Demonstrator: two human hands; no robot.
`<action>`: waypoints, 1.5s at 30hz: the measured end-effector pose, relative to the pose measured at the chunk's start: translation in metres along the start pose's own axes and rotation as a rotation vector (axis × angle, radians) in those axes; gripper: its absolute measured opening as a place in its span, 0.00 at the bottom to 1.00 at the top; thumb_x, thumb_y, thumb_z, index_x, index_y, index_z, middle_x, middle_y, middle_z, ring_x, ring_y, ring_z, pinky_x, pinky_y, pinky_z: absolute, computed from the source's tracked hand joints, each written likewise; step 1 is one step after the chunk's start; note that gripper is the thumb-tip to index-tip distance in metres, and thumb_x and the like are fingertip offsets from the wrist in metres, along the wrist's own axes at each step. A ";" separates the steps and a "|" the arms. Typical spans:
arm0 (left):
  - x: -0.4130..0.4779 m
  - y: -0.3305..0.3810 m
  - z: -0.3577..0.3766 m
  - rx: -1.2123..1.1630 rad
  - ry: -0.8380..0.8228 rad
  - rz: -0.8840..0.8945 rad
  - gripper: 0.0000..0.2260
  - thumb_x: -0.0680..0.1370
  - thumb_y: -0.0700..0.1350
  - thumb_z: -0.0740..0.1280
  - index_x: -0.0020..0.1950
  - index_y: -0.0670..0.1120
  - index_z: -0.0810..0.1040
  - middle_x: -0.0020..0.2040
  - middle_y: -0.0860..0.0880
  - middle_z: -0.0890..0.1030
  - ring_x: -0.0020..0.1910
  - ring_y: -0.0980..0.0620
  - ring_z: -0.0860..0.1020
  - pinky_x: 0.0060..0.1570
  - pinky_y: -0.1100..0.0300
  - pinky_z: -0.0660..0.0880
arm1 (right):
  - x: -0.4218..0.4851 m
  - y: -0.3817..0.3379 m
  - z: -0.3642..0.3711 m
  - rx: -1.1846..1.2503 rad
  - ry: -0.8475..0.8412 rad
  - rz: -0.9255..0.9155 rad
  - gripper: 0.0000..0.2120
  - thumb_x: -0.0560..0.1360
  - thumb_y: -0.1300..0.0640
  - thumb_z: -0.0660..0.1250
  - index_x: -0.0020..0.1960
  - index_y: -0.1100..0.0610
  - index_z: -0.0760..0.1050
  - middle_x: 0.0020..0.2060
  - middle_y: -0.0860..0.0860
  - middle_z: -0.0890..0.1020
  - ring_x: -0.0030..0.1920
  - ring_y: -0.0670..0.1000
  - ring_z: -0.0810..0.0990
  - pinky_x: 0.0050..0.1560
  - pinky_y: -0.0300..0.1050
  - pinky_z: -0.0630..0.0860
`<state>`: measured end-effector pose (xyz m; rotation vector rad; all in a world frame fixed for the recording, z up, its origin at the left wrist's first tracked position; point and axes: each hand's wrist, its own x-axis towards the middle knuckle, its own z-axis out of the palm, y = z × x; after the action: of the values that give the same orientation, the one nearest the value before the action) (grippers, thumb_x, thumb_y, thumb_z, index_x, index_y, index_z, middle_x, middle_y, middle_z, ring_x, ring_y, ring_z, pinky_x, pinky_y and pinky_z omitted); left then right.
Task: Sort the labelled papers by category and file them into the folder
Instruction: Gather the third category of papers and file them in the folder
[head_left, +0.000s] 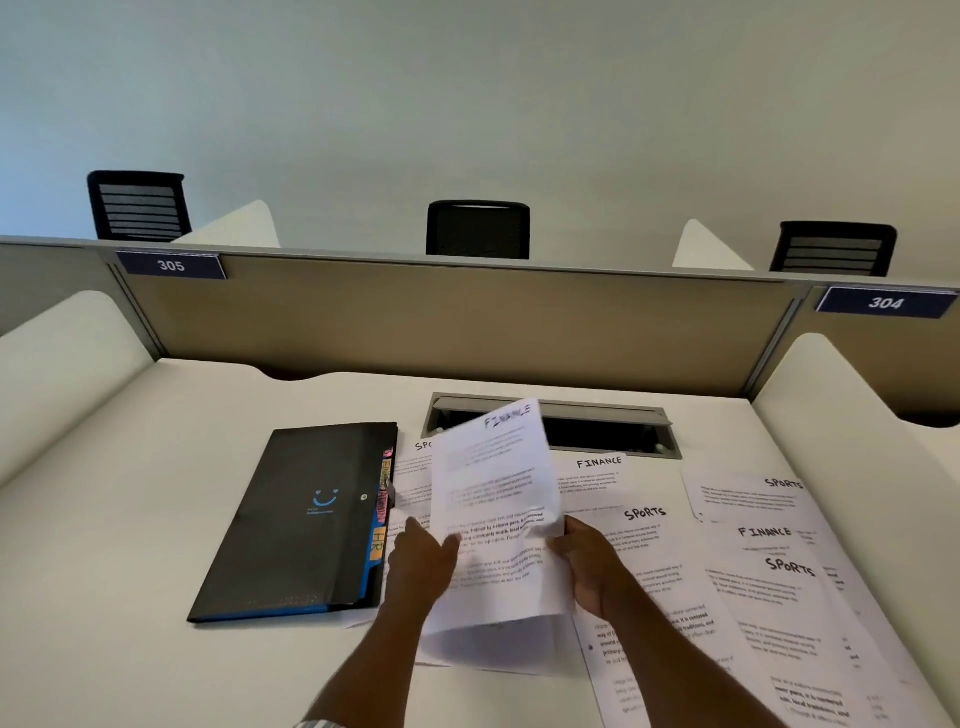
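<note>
Left grip (421, 561) and right grip (587, 566) pinch the white printed FINANCE sheet (493, 483), crumpled at three o'clock; tugging could tear it.

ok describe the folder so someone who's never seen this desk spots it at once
On the white desk in front of the tan partition, look left of the scattered papers. The folder lies closed, black against the white sheets, with a blue smiley on its cover and coloured tabs down its right edge.

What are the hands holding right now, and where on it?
A FINANCE sheet: the left hand grips its left edge, the right hand pinches its crumpled right edge.
</note>
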<state>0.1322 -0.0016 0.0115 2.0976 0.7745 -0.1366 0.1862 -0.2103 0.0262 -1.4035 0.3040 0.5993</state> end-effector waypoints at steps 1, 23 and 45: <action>0.000 0.002 -0.001 -0.091 0.013 -0.026 0.30 0.76 0.56 0.69 0.71 0.40 0.66 0.65 0.42 0.77 0.62 0.41 0.77 0.61 0.49 0.75 | -0.001 0.000 -0.003 0.055 -0.022 -0.004 0.14 0.74 0.74 0.58 0.48 0.64 0.81 0.51 0.61 0.84 0.49 0.62 0.82 0.48 0.53 0.80; 0.001 0.000 -0.070 -0.582 -0.113 -0.160 0.07 0.76 0.35 0.67 0.53 0.42 0.80 0.47 0.39 0.86 0.44 0.36 0.85 0.51 0.36 0.80 | -0.006 0.013 0.020 -0.252 -0.084 0.056 0.08 0.77 0.61 0.63 0.54 0.57 0.77 0.51 0.58 0.83 0.51 0.59 0.82 0.46 0.50 0.79; 0.018 -0.021 -0.089 -0.548 -0.105 -0.206 0.07 0.78 0.36 0.67 0.53 0.45 0.79 0.47 0.41 0.86 0.44 0.39 0.85 0.50 0.39 0.81 | 0.013 0.047 0.072 -0.912 0.573 0.080 0.29 0.76 0.54 0.67 0.70 0.63 0.58 0.63 0.59 0.70 0.62 0.57 0.75 0.59 0.47 0.76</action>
<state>0.1187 0.0836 0.0450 1.4825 0.8516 -0.1281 0.1600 -0.1343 -0.0079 -2.4587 0.5832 0.3895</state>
